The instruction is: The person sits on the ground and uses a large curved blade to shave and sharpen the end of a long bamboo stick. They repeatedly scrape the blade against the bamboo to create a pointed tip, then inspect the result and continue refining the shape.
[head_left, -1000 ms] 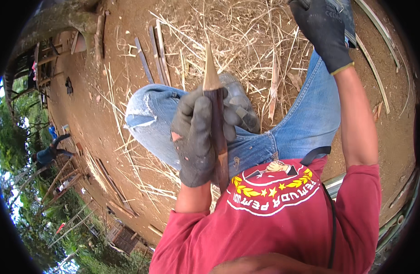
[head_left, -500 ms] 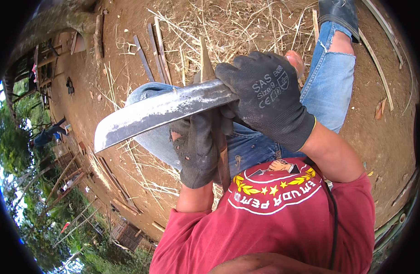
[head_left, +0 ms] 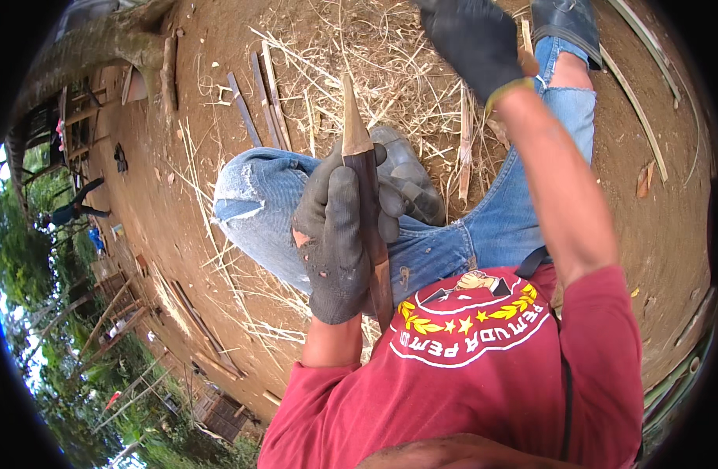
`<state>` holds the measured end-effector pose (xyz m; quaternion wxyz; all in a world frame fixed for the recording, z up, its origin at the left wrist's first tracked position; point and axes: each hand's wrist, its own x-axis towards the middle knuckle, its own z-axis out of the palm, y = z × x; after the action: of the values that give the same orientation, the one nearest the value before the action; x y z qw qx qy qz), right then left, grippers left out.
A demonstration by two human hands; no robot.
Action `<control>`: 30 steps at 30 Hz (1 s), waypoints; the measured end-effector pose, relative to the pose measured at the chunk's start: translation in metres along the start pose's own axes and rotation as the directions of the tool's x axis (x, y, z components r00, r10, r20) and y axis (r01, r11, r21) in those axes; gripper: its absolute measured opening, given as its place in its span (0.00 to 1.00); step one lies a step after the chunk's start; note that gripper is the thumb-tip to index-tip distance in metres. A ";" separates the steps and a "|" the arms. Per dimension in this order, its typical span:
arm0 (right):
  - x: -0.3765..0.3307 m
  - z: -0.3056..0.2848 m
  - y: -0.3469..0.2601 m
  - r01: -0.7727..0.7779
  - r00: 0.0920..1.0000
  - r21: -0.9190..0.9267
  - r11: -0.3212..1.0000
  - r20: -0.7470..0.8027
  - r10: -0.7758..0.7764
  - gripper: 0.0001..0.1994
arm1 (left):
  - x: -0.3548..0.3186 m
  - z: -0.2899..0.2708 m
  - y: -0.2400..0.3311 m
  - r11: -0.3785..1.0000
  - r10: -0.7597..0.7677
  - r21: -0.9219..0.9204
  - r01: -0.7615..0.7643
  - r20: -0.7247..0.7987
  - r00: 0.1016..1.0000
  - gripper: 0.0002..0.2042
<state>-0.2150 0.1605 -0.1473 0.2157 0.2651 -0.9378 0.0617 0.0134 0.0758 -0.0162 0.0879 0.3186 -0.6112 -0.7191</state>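
My left hand (head_left: 339, 227), in a dark worn work glove with holes, is closed round a wooden stick (head_left: 367, 195). This stick has a dark surface and a pale, pointed tip (head_left: 351, 117) that rises above the fist. Its lower end rests close to my red shirt. Farther out and to the right, my right hand (head_left: 476, 47) is closed at the upper edge of the picture. A brown machete handle end (head_left: 528, 62) shows beside the glove; the blade is out of view.
My jeans-clad legs (head_left: 265, 211) spread around the work, with a grey boot (head_left: 410, 180) between them. Pale shavings (head_left: 390, 62) litter the brown soil. Several wood strips (head_left: 273, 94) lie ahead. A person (head_left: 82, 205) is far left, near trees and wooden structures.
My right hand has swung up and away from the stick, taking the machete blade out of view. My left hand keeps its hold in nearly the same place.
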 end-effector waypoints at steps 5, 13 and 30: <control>-0.002 -0.032 0.024 -0.059 0.996 0.488 0.871 -0.027 0.082 0.09 | 0.000 -0.006 -0.008 0.998 0.019 -0.066 -0.019 0.012 1.000 0.23; -0.068 -0.105 -0.039 0.082 0.994 0.833 0.547 -0.027 -0.107 0.16 | 0.007 -0.009 -0.022 0.991 0.025 -0.125 -0.045 -0.157 0.987 0.23; -0.039 -0.083 -0.035 0.314 0.941 0.416 0.854 -0.256 -0.221 0.08 | 0.005 -0.010 -0.010 0.996 0.034 -0.078 -0.037 -0.042 0.999 0.23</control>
<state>-0.1360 0.1675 -0.0893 0.2474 0.4287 -0.8251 0.2725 0.0176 0.0670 -0.0278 0.1255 0.3184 -0.5863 -0.7342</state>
